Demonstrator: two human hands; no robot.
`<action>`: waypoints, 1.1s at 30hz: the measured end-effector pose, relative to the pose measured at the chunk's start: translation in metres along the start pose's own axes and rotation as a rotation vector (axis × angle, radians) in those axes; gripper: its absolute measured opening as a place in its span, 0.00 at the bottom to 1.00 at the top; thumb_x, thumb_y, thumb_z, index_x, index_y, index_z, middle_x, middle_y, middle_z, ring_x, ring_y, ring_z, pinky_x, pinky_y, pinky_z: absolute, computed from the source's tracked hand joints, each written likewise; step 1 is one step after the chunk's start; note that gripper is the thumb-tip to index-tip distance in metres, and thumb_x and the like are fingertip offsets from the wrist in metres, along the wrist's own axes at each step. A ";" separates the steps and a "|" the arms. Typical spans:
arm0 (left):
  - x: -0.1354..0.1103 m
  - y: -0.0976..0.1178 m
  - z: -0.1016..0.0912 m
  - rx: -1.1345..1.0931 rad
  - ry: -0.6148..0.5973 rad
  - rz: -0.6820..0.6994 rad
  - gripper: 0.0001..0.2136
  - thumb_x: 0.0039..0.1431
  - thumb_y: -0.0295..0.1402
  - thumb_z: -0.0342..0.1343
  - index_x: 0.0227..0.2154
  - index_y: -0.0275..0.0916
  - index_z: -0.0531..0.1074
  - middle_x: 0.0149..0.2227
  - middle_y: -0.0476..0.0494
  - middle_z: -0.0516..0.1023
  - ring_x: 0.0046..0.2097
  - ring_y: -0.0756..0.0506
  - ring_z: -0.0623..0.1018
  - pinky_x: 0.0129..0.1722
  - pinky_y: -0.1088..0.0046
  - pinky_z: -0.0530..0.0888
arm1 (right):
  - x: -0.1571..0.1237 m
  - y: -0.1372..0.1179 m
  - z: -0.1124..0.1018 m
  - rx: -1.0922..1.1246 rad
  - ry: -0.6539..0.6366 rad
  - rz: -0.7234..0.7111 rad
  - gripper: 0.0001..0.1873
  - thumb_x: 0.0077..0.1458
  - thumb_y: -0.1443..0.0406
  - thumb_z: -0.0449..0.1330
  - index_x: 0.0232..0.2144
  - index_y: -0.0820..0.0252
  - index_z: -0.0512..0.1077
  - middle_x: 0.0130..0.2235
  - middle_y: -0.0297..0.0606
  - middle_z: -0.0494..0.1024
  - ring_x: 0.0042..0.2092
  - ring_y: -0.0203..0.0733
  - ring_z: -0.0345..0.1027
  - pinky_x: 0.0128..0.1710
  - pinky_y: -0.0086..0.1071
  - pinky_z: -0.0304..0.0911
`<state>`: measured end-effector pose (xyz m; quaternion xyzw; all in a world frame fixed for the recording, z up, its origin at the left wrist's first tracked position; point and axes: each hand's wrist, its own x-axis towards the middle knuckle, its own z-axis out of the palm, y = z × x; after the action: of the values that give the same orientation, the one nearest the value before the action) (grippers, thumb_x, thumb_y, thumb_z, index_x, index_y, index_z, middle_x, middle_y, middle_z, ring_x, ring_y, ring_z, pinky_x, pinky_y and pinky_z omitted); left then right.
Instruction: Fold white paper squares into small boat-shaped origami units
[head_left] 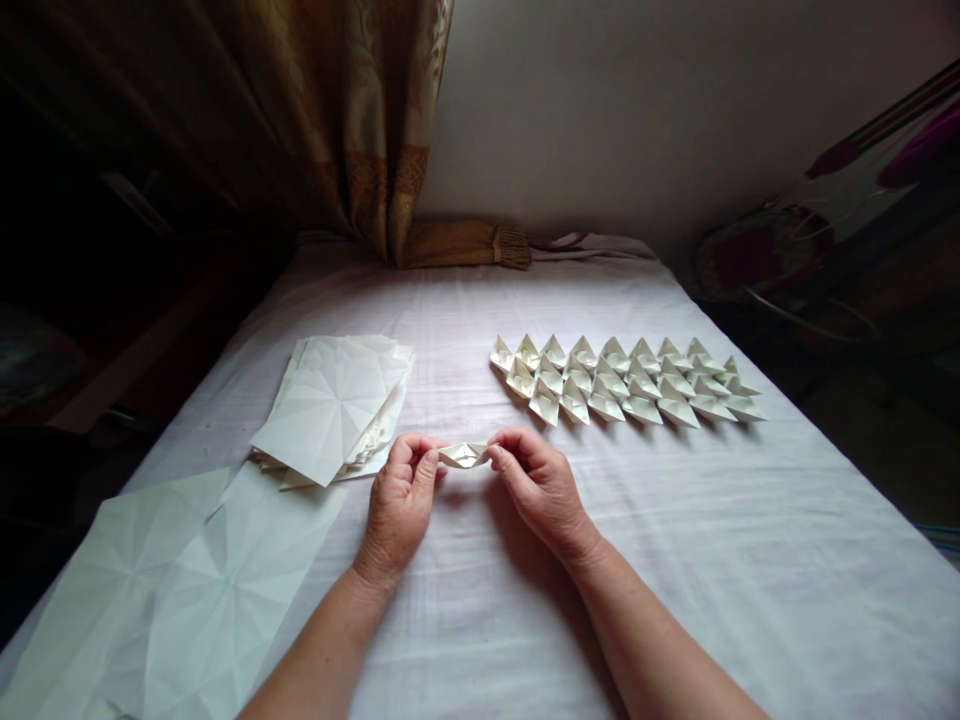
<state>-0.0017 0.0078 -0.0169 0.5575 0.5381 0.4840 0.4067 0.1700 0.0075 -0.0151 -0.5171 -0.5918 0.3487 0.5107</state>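
Between my two hands, a small folded paper boat point(465, 456) is held just above the cloth. My left hand point(403, 500) pinches its left tip between thumb and fingers. The right tip is pinched the same way by my right hand point(541, 490). Beyond my right hand, several finished paper boats point(607, 385) stand close together in three rows, their points upward. A stack of creased white paper sheets point(326, 405) lies just past my left hand, slightly fanned out.
Two larger creased sheets point(225, 600) lie spread at the front left. Everything rests on a pale, lightly wrinkled cloth point(712, 560). At the back hang gold-brown curtains point(375, 130), with a tasselled brown fabric point(469, 245) along the far edge. A dim chair-like object point(765, 250) stands at right.
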 end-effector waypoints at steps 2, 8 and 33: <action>-0.001 -0.001 -0.001 0.098 0.033 0.035 0.07 0.63 0.38 0.51 0.36 0.41 0.67 0.37 0.45 0.78 0.39 0.47 0.79 0.41 0.70 0.75 | 0.000 0.001 -0.001 -0.032 0.006 -0.011 0.07 0.59 0.62 0.57 0.31 0.58 0.71 0.28 0.34 0.74 0.29 0.36 0.68 0.31 0.29 0.64; -0.002 0.000 -0.005 0.300 0.083 0.182 0.05 0.62 0.34 0.51 0.40 0.41 0.68 0.35 0.47 0.77 0.38 0.47 0.78 0.42 0.69 0.74 | -0.002 0.002 -0.001 -0.100 -0.017 -0.057 0.06 0.60 0.64 0.56 0.31 0.58 0.71 0.28 0.33 0.75 0.29 0.35 0.68 0.31 0.27 0.63; -0.003 0.009 -0.005 0.681 -0.141 0.484 0.07 0.58 0.27 0.55 0.36 0.42 0.77 0.41 0.46 0.80 0.44 0.43 0.76 0.48 0.61 0.70 | -0.003 -0.001 -0.001 -0.539 -0.178 -0.346 0.06 0.55 0.66 0.59 0.35 0.57 0.76 0.37 0.39 0.76 0.39 0.43 0.68 0.42 0.37 0.62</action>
<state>-0.0045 0.0035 -0.0071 0.8022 0.4915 0.3208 0.1096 0.1707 0.0040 -0.0145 -0.4929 -0.7841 0.1317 0.3533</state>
